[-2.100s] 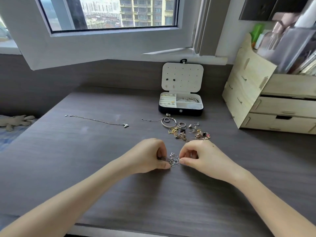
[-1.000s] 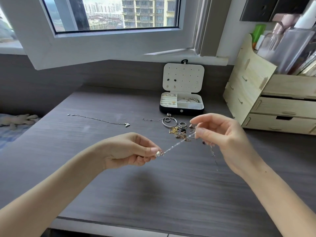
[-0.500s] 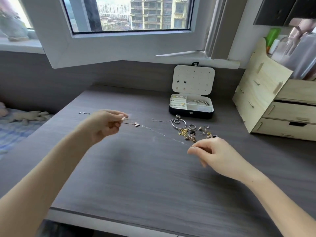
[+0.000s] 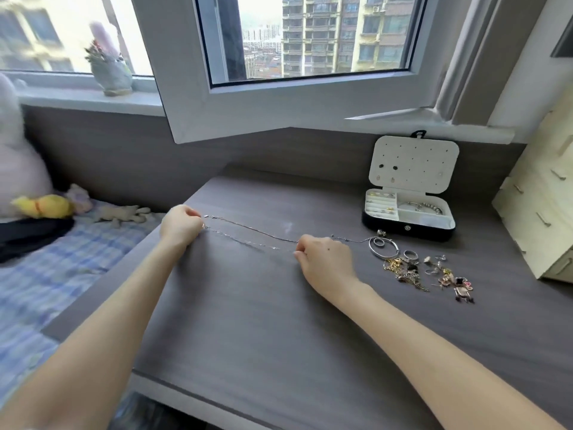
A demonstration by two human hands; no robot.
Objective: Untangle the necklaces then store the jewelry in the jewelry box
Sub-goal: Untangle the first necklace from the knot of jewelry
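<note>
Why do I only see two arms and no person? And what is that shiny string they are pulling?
There is no machine here. The camera sits on a person's head and looks down, so you see only their own arms, just as they see them. The left hand and the right hand each pinch one end of a thin silver necklace, pulled out straight low over the grey desk. A second necklace lies just behind it. To the right is a little pile of jewelry: rings, earrings and tangled chains. Behind the pile stands the jewelry box, with its lid up and a few pieces already inside. Pale wooden drawers stand at the far right.
</note>
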